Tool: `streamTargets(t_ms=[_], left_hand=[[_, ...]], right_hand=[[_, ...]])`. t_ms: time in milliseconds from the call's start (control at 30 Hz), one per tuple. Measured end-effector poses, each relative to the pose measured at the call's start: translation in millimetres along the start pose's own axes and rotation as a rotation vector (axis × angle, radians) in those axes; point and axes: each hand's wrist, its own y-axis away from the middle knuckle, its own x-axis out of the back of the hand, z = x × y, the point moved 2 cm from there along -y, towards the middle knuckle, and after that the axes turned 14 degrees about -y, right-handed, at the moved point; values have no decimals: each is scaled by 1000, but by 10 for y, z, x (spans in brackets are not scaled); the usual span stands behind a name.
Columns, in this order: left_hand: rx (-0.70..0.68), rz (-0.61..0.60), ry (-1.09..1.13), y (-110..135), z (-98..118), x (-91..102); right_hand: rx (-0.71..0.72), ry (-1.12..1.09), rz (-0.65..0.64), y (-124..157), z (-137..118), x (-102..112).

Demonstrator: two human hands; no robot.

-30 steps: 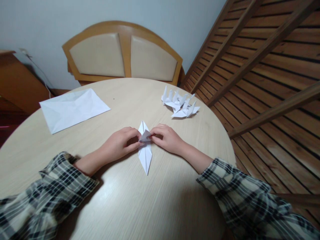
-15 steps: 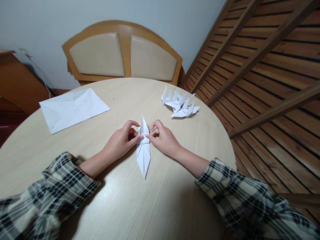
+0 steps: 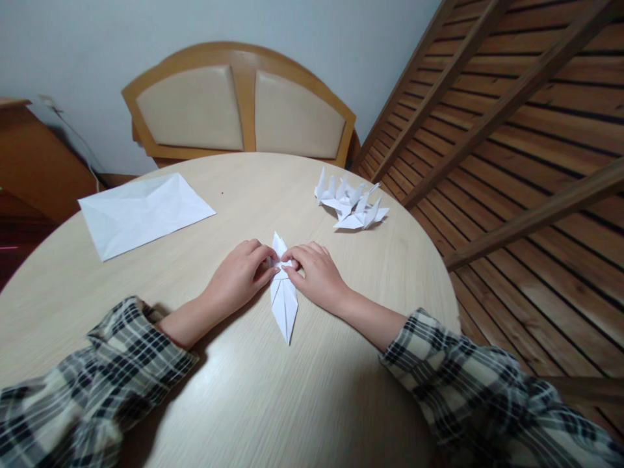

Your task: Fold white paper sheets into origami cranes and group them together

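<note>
in the middle of the frame, on the round table, the person's left hand and right hand are both down on a narrow white folded paper piece. fingertips of both hands meet on its upper part, pinched together on the paper and pressing it flat against the tabletop. half a second ago the fingers were arched up and the top point of the paper stood taller above them; now the hands have dropped lower and less of that tip pokes out, so it looks like a flap just got folded down and is being creased. the long lower point sits bare, aimed toward the bottom of the frame.

right of centre, toward the upper right, there's a small cluster of finished paper cranes, well apart from the hands. upper left of the table has a creased white sheet lying flat. a wooden chair sits behind the table at the top of the frame. plaid sleeves on both arms.
</note>
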Motion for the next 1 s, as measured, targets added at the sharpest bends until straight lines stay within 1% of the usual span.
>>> streamTargets(t_ms=[167,267,367,500,733,900,1000], left_hand=[[-43,52,-25,15,-6,-7],[-88,96,-91,7,9,17],[-144,93,-125,-9,28,38],[-200,77,-130,-14,28,19],[-125,-40,-68,11,-38,-81],[-108,-131,9,15,-40,-23],[-123,-182,35,26,-56,22]], right_hand=[[-4,87,33,29,-12,24],[37,128,43,35,-23,36],[63,133,15,32,-32,41],[45,131,-41,24,-51,49],[9,123,-76,19,-44,62],[26,49,-110,18,73,102],[76,11,-162,30,140,163]])
